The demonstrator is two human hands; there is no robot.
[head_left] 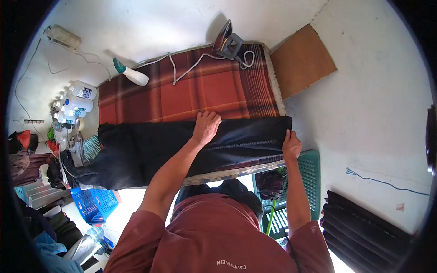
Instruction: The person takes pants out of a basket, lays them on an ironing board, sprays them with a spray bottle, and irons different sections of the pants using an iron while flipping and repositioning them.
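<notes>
Black trousers point(182, 150) lie lengthwise across the front of a table covered with a red plaid cloth point(177, 98). My left hand point(207, 126) rests on the upper edge of the trousers near the middle, its fingers bent over the fabric. At the right end, my right hand point(292, 144) pinches the hem corner of the leg. A grey iron point(230, 44) stands at the back of the table with its cord point(186, 70) trailing over the cloth. The white spray bottle with a green head point(135, 76) lies at the back left.
White plastic bottles point(77, 102) stand left of the table. A brown board point(301, 62) leans at the back right. Below are a green basket point(310, 177) on the right and a blue basket point(93, 204) on the left. Dark folded fabric point(364, 234) hangs at the lower right.
</notes>
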